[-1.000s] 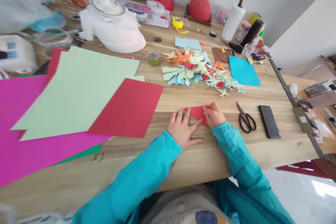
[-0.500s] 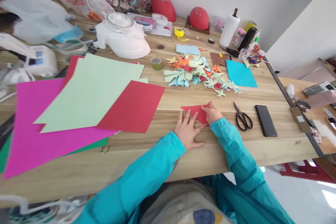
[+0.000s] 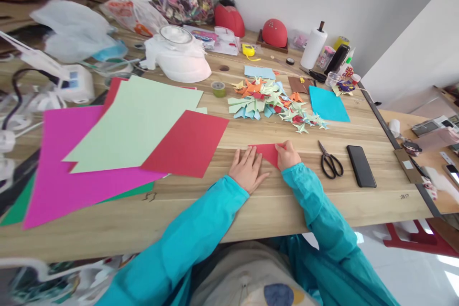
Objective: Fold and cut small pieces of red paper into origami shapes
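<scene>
A small folded piece of red paper (image 3: 268, 151), roughly triangular, lies on the wooden table in front of me. My left hand (image 3: 247, 170) is flat with its fingers stretched out, the fingertips resting at the paper's left end. At the right end, my right hand (image 3: 289, 155) has its fingers closed on the paper's edge; its fingertips partly hide that corner. To the right of that hand lie black-handled scissors (image 3: 331, 162). Behind the paper is a heap of folded paper shapes (image 3: 263, 100) in green, orange, blue and red.
Large green sheets (image 3: 139, 119), a red sheet (image 3: 190, 146) and a magenta sheet (image 3: 71, 191) overlap on the left. A phone (image 3: 361, 166) lies right of the scissors. Farther back are a blue sheet (image 3: 328, 104), a tape roll (image 3: 218, 88) and a yellow tape measure (image 3: 248, 49).
My left hand has slid left across the red paper to its left end, its fingers now closer together. The right hand keeps its hold. The whole view has shifted slightly.
</scene>
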